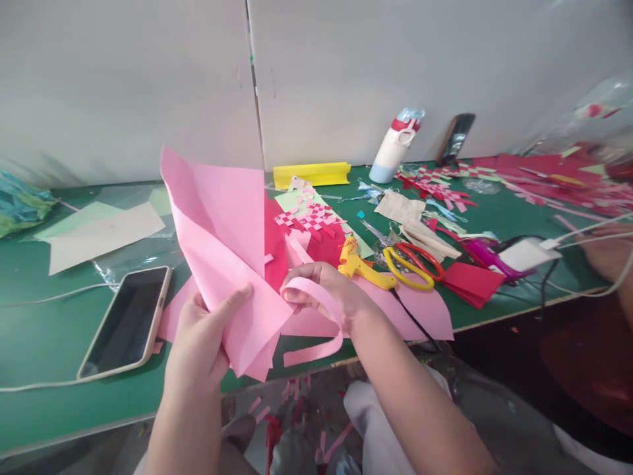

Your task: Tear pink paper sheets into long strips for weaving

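A large pink sheet of paper (222, 211), folded over on itself, is gripped in my left hand (202, 336) with the thumb pressed on its front. My right hand (329, 290) is closed at the sheet's right corner and pinches a narrow pink paper strip (316, 351), which curls down over the wrist. Whether the fingertips also touch the sheet's corner is hard to make out. Behind the hands lie red paper (274, 247) and woven pink-and-red paper pieces (311, 219). Right of my right hand are a yellow glue gun (363, 267) and yellow-handled scissors (408, 270).
A phone (126, 323) lies at the left, with cables beside it. Farther back stand a white-and-blue bottle (397, 148) and a leaning phone (455, 140). At the right are a white charger (527, 254), red paper strips (548, 178) and another person's arm (608, 254). Paper scraps litter the floor.
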`<state>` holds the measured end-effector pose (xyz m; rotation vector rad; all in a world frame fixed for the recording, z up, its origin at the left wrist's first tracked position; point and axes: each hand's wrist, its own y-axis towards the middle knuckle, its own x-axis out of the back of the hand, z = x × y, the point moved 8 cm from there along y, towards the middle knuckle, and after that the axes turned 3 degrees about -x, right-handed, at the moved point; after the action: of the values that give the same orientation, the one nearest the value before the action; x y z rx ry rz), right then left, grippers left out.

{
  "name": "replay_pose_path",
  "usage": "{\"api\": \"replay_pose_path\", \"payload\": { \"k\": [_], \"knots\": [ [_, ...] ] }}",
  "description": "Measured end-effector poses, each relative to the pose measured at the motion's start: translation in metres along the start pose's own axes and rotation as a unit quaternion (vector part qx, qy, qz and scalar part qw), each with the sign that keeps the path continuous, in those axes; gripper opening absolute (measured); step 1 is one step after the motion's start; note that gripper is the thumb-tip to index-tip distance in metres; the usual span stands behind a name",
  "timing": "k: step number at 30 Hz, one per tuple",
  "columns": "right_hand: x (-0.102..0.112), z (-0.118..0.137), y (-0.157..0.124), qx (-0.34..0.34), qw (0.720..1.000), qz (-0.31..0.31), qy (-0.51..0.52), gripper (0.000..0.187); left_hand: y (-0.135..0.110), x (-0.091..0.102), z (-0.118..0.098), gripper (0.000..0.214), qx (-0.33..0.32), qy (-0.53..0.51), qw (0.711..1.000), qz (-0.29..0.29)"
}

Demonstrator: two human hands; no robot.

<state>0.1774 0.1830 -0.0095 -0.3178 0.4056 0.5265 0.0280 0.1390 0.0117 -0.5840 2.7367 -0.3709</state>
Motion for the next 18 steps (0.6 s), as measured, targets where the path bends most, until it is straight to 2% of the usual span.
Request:
{"api": "replay_pose_path", "payload": {
  "k": [9,15,18],
  "knots": [
    [-0.002,-0.001,-0.001,0.003,0.999,0.040,-0.035,0.010,0.001,0.000,-0.001,0.040,-0.005,-0.007,1.000,0.005],
    [0.009,-0.007,0.002,-0.013,0.999,-0.003,-0.043,0.016,0.002,0.001,-0.002,0.039,-0.011,-0.001,1.000,0.007],
    [0.008,-0.008,0.003,-0.015,1.000,-0.002,-0.022,0.017,0.002,0.001,-0.002,0.040,-0.014,0.007,1.000,0.011]
  ]
}}
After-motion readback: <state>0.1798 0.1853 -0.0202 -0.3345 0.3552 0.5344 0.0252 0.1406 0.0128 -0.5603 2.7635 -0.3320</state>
